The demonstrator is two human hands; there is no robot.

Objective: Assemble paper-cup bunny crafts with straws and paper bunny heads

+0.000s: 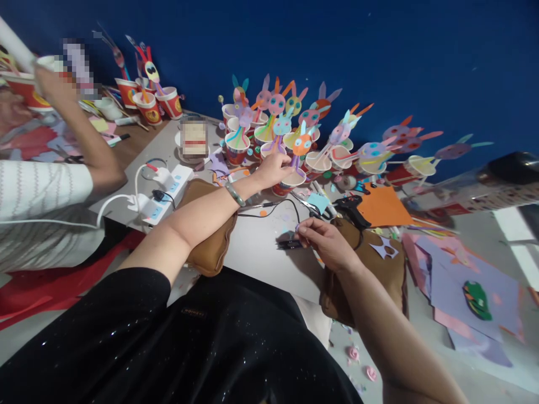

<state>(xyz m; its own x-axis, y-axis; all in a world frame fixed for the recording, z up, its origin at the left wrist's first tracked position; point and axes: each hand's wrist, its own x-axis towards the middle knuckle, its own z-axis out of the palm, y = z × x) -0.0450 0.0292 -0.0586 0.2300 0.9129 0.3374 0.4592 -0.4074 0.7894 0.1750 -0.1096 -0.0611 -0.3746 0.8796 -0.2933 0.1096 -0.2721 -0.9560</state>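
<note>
My left hand [272, 170] reaches to the front of the cup group, fingers closed at the purple stem of a rabbit figure with an orange paper head [302, 145]. That figure stands in a paper cup [290, 182] just below my fingers. Over the white table, my right hand [324, 242] is pinched on a tiny purple piece [297, 228], too small to name. Slim black items [288, 245] lie under its fingertips. A black glue gun [350, 210] and scissors [312, 210] rest beyond it. Brown cushions [210, 224] lie beneath both forearms.
Many cups with paper rabbits [248, 120] line the blue wall. A power strip [168, 193] with cords stands left, near another person's arm [90, 134]. Orange paper [385, 205], purple sheets [471, 280] and a clear bottle [458, 191] lie right.
</note>
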